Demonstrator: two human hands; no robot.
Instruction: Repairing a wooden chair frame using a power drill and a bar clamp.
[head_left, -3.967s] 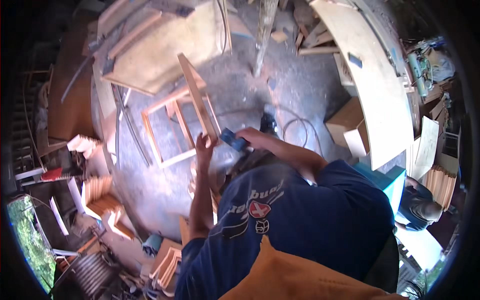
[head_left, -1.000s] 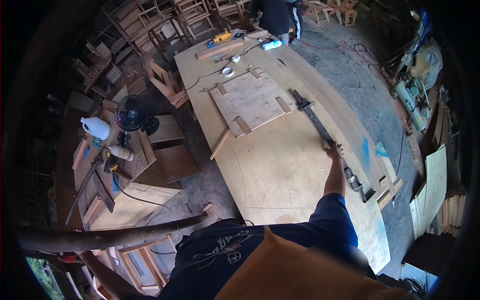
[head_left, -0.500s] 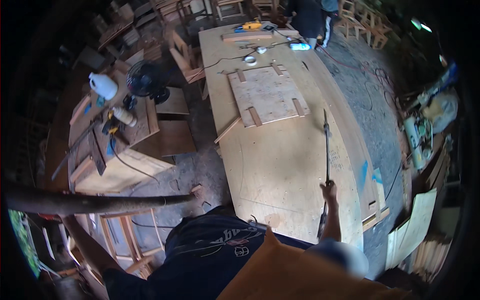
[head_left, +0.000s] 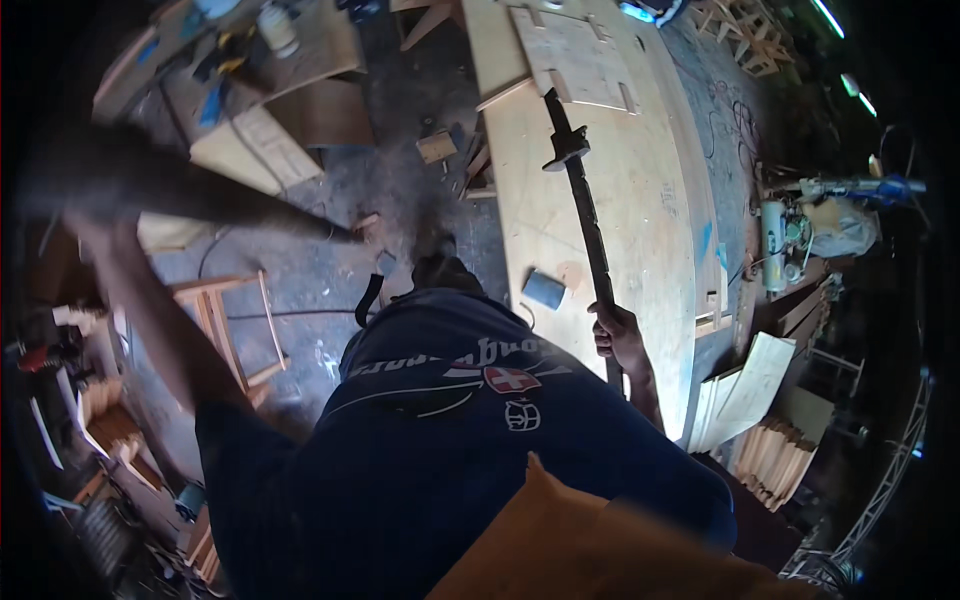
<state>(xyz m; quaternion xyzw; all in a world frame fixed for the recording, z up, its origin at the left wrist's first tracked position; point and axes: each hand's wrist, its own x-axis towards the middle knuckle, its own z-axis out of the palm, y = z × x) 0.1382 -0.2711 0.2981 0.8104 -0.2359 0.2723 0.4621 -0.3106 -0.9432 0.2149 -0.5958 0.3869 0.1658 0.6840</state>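
My right hand is wrapped round the lower part of a dark metal bar clamp. The clamp stands at a slant over the plywood-topped table, its jaw toward the far end. At the left, my raised left hand grips a thick dark pole; motion blur smears the fingers and the pole's near end. Its thinner end points right, over the floor. Beyond the clamp tip lies a flat plywood panel with small wooden cleats on it.
A small blue-grey block rests near the table's close edge. A wooden frame stands on the floor at left. The left workbench carries a bottle and a yellow-black power tool. Stacked boards lean at right.
My view has tilted down toward my body. The clamp has risen, its far end now up by the panel. My left hand and the pole have moved higher in view.
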